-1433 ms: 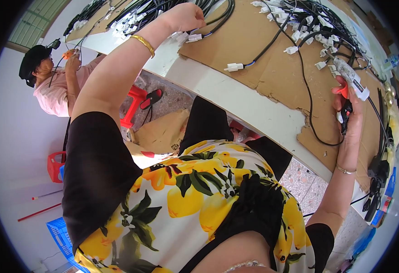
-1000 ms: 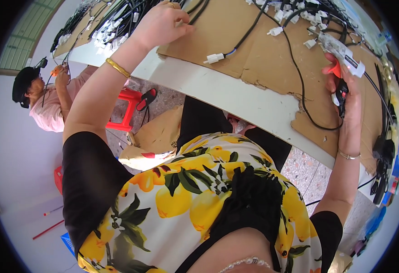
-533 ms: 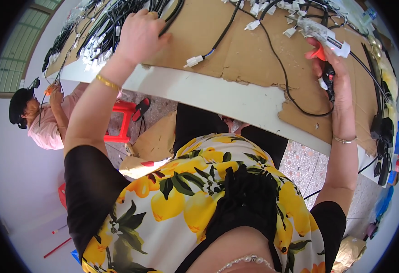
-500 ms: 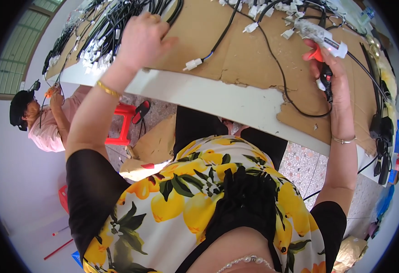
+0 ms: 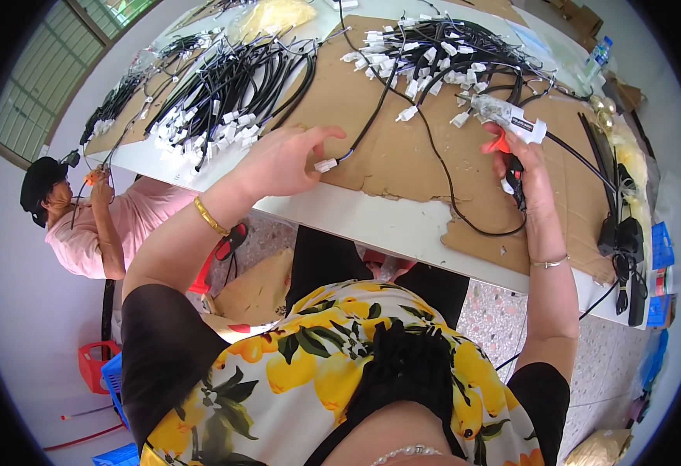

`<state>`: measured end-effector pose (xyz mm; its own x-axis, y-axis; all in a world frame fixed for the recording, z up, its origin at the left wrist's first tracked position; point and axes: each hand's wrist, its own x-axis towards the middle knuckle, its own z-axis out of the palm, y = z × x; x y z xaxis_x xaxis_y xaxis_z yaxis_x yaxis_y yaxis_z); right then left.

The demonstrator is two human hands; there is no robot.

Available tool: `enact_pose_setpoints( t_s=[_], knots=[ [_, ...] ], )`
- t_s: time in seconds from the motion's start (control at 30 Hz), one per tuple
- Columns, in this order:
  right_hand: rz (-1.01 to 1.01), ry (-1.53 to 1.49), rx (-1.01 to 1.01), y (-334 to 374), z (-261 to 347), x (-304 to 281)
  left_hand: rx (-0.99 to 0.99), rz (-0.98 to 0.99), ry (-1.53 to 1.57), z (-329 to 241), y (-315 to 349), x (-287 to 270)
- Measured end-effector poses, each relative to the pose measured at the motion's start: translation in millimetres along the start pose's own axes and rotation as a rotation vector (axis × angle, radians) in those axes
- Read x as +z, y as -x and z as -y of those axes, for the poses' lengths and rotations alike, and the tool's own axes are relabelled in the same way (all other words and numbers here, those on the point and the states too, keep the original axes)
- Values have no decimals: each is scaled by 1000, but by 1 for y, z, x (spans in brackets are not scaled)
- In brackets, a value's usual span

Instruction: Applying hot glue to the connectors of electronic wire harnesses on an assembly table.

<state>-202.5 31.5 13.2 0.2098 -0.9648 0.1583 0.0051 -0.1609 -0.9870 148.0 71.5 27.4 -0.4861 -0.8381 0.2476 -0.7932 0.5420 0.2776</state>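
Observation:
My right hand grips a hot glue gun with a clear and white body, an orange trigger and a black handle. A thin black cord runs from its handle in a loop over the cardboard. My left hand has thumb and forefinger spread around a white plug connector, without visibly gripping it. That connector ends a single black cable lying on the cardboard. Beyond the gun lies a pile of black cables with white connectors.
Another bundle of black cables lies left of the cardboard's middle. The white table edge runs before me. A black power adapter sits at the right, and a plastic bottle farther back. A co-worker sits at the left.
My left hand has come down and to the right, from beside the cable bundle to the single cable's connector. My right hand still holds the glue gun. The view has shifted, showing more of the table.

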Motion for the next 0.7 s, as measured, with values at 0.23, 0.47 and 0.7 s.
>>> enact_pose_setpoints(
  t_s=[0.23,0.47,0.7],
  knots=[
    [-1,3,12,-3,4,4,-83,-58,201,10,-7,5],
    [11,-16,9,-2,2,4,-239,-449,777,31,-100,-73],
    [-27,-28,31,4,5,5,-190,-843,916,46,-184,-131]
  ],
)
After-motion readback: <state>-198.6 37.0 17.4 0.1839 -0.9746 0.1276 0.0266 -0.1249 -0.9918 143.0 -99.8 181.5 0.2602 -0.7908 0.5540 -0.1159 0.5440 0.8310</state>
